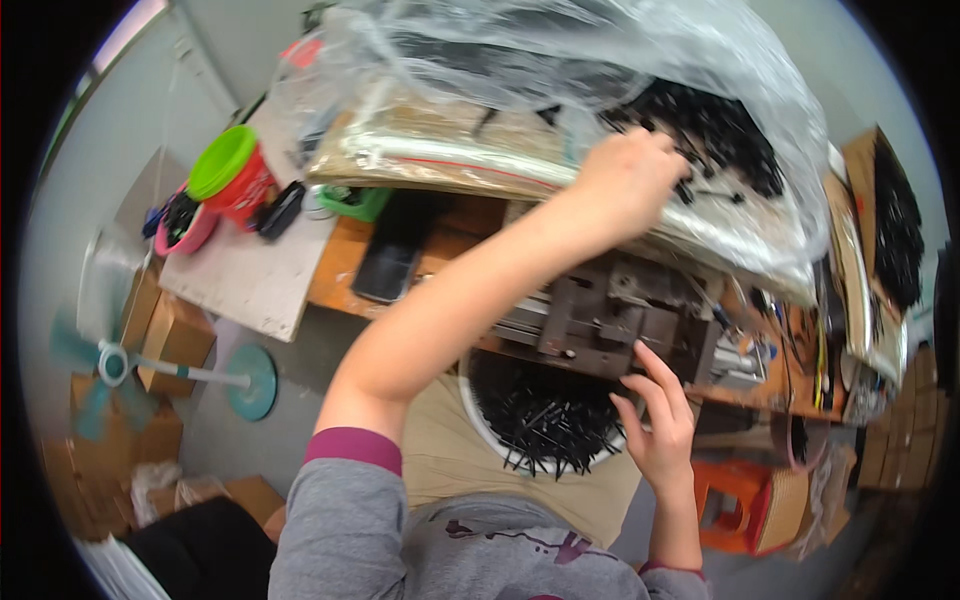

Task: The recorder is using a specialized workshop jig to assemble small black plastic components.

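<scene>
My left hand [632, 178] reaches across to the pile of small black rod-like parts [700, 125] lying on clear plastic sheeting in a large open bag. Its fingers curl downward among the loose pieces; what they grip is hidden. My right hand [662, 430] is at the front edge of a dark metal fixture [590, 318] on the bench. Its index finger stretches up to the metal, thumb and fingers apart, with nothing visible between them. Below the fixture, a white tub [468, 395] full of thin black rod-like pieces [545, 420] sits by my lap.
A dark phone-like slab [388, 255] and a green tray [352, 203] lie left on the bench. Farther left stand a red bucket with a green rim [225, 165], a pink bowl [195, 235] and a teal fan [115, 365]. An orange stool [722, 505] is at right.
</scene>
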The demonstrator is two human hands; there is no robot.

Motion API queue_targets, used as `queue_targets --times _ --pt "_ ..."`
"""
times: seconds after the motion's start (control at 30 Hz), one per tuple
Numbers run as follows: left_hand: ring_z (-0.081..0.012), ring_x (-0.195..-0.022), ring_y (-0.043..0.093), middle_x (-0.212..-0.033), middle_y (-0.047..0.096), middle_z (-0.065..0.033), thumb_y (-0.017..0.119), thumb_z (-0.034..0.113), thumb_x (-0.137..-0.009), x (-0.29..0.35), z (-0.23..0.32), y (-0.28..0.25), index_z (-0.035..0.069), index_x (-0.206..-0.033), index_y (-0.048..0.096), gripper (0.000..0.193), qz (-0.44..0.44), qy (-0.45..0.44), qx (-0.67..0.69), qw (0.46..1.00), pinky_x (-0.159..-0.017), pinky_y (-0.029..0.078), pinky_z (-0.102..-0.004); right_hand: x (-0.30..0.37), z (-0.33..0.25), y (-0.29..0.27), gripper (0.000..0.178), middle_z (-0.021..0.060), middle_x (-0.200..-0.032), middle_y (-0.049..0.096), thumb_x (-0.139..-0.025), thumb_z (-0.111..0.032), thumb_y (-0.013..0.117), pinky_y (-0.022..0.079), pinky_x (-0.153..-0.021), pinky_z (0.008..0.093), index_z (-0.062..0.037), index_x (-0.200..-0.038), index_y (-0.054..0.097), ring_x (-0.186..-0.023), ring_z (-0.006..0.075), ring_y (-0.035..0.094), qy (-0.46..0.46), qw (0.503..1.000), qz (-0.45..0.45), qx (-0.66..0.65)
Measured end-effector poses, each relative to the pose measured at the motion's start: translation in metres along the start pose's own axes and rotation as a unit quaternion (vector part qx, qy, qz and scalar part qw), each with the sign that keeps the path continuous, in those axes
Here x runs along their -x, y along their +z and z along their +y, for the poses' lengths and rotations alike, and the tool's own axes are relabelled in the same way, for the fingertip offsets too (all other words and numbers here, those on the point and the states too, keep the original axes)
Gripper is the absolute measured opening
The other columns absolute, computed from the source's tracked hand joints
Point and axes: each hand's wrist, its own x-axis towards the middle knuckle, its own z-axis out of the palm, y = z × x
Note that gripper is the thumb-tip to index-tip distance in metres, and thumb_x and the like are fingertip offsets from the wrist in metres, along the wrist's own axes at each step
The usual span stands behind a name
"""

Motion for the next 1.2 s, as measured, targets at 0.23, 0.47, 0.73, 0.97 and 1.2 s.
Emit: queue_targets --times 0.23,0.47,0.73,0.97,1.2 --pt "-0.0348 -0.096 0.067 -0.097 0.07 -0.0108 0.074 0.025 -0.087 -0.024 0.003 0.013 0.01 -0.102 0.077 0.021 0.0 0.029 -0.027 0.999 -0.085 0.054 -0.0442 -0.01 0.007 0.005 0.028 0.0205 -0.132 0.066 -0.074 -0.001 0.079 0.053 -0.076 0.0355 0.0018 -0.098 0.066 -0.084 0.0275 0.068 -0.047 0.997 -0.006 0.065" --pt "-0.0314 -0.093 0.072 -0.093 0.074 -0.0145 0.081 0.035 -0.079 -0.04 0.005 0.039 0.006 -0.09 0.079 0.031 -0.1 -0.056 -0.046 0.992 -0.081 0.058 -0.0435 -0.006 0.004 0.015 0.02 0.0178 -0.129 0.069 -0.078 -0.004 0.074 0.05 -0.071 0.0306 0.0001 -0.095 0.065 -0.073 0.0177 0.065 -0.067 0.989 -0.043 0.126" --pt "-0.0252 -0.086 0.073 -0.091 0.071 -0.0118 0.079 0.028 -0.083 -0.041 0.006 0.03 0.002 -0.093 0.076 0.028 -0.108 -0.086 -0.076 0.987 -0.074 0.06 -0.0373 -0.005 0.004 0.015 0.026 0.0141 -0.131 0.069 -0.076 -0.004 0.08 0.049 -0.065 0.0293 -0.0021 -0.096 0.065 -0.063 0.0185 0.061 -0.037 0.983 -0.067 0.168" --pt "-0.0273 -0.086 0.069 -0.087 0.065 -0.0129 0.075 0.017 -0.084 -0.012 0.028 -0.034 -0.001 -0.088 0.072 0.019 -0.002 -0.095 0.219 0.971 -0.078 0.056 -0.0361 -0.011 0.007 0.009 0.021 0.0242 -0.127 0.069 -0.071 -0.002 0.068 0.047 -0.059 0.0283 0.0004 -0.091 0.063 -0.059 0.0132 0.062 -0.064 0.982 -0.089 0.155" --pt "-0.0143 -0.096 0.069 -0.108 0.062 -0.0073 0.079 -0.008 -0.079 0.057 0.064 -0.087 -0.002 -0.106 0.073 0.029 0.042 -0.068 0.256 0.963 -0.076 0.064 -0.0236 -0.032 0.002 -0.01 0.022 0.0155 -0.111 0.072 -0.076 -0.008 0.075 0.051 -0.058 0.0327 -0.0039 -0.092 0.06 -0.06 0.0209 0.065 -0.057 0.984 -0.127 0.115"
